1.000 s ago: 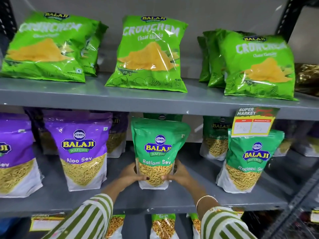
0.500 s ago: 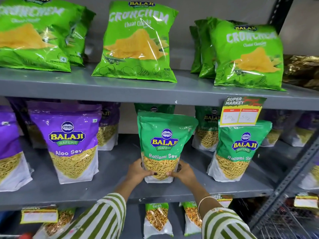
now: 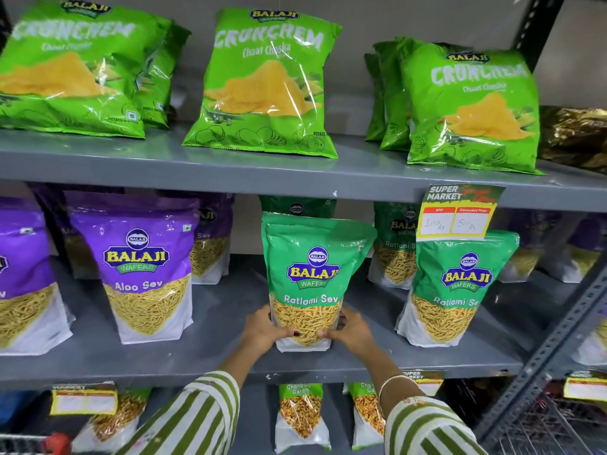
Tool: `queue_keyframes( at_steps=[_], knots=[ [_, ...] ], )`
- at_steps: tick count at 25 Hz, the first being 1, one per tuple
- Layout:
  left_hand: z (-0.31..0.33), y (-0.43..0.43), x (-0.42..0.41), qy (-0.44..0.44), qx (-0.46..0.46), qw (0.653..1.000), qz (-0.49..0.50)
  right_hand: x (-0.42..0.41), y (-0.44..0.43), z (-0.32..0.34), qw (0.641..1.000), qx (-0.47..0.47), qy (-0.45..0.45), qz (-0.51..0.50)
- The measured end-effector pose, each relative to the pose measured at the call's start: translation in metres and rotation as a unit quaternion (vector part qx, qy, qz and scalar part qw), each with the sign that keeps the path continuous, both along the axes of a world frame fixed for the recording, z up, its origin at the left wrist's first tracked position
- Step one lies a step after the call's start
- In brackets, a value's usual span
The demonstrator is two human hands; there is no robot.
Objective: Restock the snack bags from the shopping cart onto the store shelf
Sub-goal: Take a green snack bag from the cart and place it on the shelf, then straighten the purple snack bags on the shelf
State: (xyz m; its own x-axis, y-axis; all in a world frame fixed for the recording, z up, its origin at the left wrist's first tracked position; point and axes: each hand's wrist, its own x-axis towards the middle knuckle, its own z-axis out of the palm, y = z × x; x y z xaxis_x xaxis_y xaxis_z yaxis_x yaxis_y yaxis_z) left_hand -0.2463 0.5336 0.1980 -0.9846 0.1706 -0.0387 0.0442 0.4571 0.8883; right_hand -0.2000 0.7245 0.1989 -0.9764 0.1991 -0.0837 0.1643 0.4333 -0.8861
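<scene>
A green Ratlami Sev bag (image 3: pixel 312 277) stands upright on the grey middle shelf (image 3: pixel 203 359), near its front edge. My left hand (image 3: pixel 262 330) grips its lower left corner and my right hand (image 3: pixel 351 330) grips its lower right corner. Another dark green bag (image 3: pixel 297 206) stands right behind it, mostly hidden. A second Ratlami Sev bag (image 3: pixel 456 290) stands to the right, with more green bags (image 3: pixel 394 247) behind. The red handle and wire rim of the shopping cart (image 3: pixel 39 443) show at the bottom left; its contents are out of view.
Purple Aloo Sev bags (image 3: pixel 144 267) fill the middle shelf's left side. Green Crunchem chip bags (image 3: pixel 266 83) lie on the upper shelf (image 3: pixel 230 172). A price tag (image 3: pixel 458 211) hangs from that shelf's edge. Chana Garam bags (image 3: pixel 300 415) stand on the lower shelf. A perforated upright (image 3: pixel 551 349) and wire basket (image 3: pixel 542 421) stand right.
The green Ratlami Sev bag has shifted slightly right along the middle shelf in both hands. The view has also moved, then come closer.
</scene>
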Motion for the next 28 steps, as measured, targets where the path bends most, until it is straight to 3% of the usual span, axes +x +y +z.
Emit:
queue_keyframes(
  at_steps=[3,5,7,9,11,13,15,17,20,22,24,28],
  knots=[
    [-0.001,-0.006,-0.001,-0.01,-0.02,0.999,-0.032,-0.001,-0.001,0.013,0.997,0.05,-0.044,0.027],
    [-0.005,-0.02,0.003,0.013,-0.09,0.994,-0.054,-0.004,0.0,0.031,0.971,0.159,-0.162,0.072],
    [-0.007,-0.049,0.009,0.154,-0.23,0.96,-0.04,-0.005,-0.009,0.054,0.9,0.23,-0.343,0.135],
    [-0.009,-0.09,0.015,0.316,-0.337,0.887,0.002,-0.009,-0.039,0.064,0.846,0.225,-0.443,0.194],
    [-0.006,-0.13,0.02,0.362,-0.369,0.851,0.089,-0.02,-0.086,0.063,0.847,0.205,-0.425,0.244],
    [0.0,-0.171,0.02,0.336,-0.346,0.86,0.163,-0.035,-0.142,0.06,0.851,0.174,-0.376,0.322],
    [-0.001,-0.214,0.012,0.312,-0.288,0.878,0.22,-0.054,-0.194,0.053,0.903,0.183,-0.228,0.314],
    [-0.002,-0.252,-0.004,0.264,-0.163,0.92,0.241,-0.072,-0.228,0.044,0.955,0.135,-0.089,0.25],
    [0.001,-0.282,-0.037,0.088,0.017,0.975,0.202,-0.09,-0.26,0.038,0.983,-0.061,-0.028,0.168],
    [0.003,-0.285,-0.055,-0.013,0.109,0.984,0.141,-0.097,-0.268,0.033,0.983,-0.095,-0.021,0.157],
    [0.002,-0.284,-0.06,-0.045,0.12,0.987,0.096,-0.096,-0.272,0.032,0.987,-0.084,-0.017,0.133],
    [-0.002,-0.282,-0.053,-0.027,0.093,0.991,0.095,-0.083,-0.267,0.024,0.989,-0.107,0.0,0.101]
  ],
)
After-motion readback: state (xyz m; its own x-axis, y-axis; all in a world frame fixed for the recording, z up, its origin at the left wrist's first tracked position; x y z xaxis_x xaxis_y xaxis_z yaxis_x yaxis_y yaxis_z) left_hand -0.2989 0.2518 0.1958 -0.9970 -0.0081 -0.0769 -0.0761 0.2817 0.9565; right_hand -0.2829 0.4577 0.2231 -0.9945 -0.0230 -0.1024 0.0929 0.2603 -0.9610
